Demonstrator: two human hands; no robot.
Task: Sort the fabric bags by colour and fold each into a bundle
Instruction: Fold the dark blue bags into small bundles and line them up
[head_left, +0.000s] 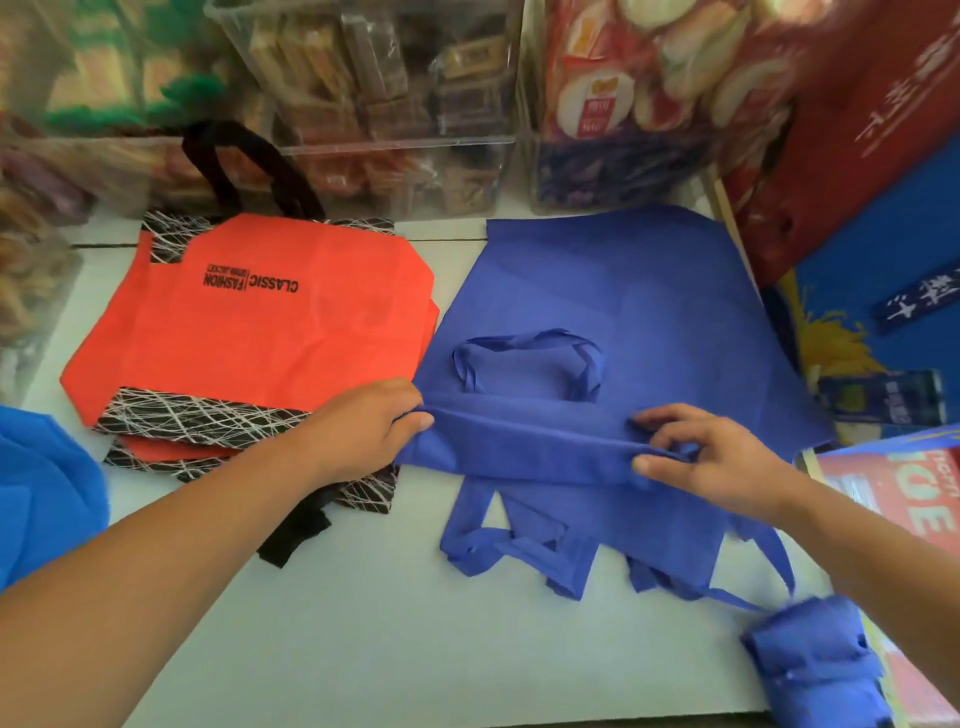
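A: Where's the blue bag?
B: Flat on the white table, right of centre. It lies on more blue fabric whose handles trail toward the person. Its left edge meets the stack of orange bags.
A: Hands?
B: Both are on the near edge, which is turned over into a narrow fold. The left hand grips the fold's left end, fingers curled round it, thumb on top. The right hand pinches the right end between thumb and curled fingers, with the index finger lying over the fold.
A: Fabric relative to the fingers?
B: The fold spans hand to hand. The rest of the panel lies beyond the fingertips, away from the person.
A: Orientation?
B: The fold's long axis runs left-right across the table. The panel spreads toward the clear bins at the back. The handle loop lies flat on the panel just beyond the fold, between the hands, arch pointing away.
A: Anything else?
B: The orange stack has black scribble-pattern trim and a "CLASSIC FASHION" print, upside down to the camera. There's a folded blue bundle at the near right corner. Lighter blue fabric sits at the left edge.
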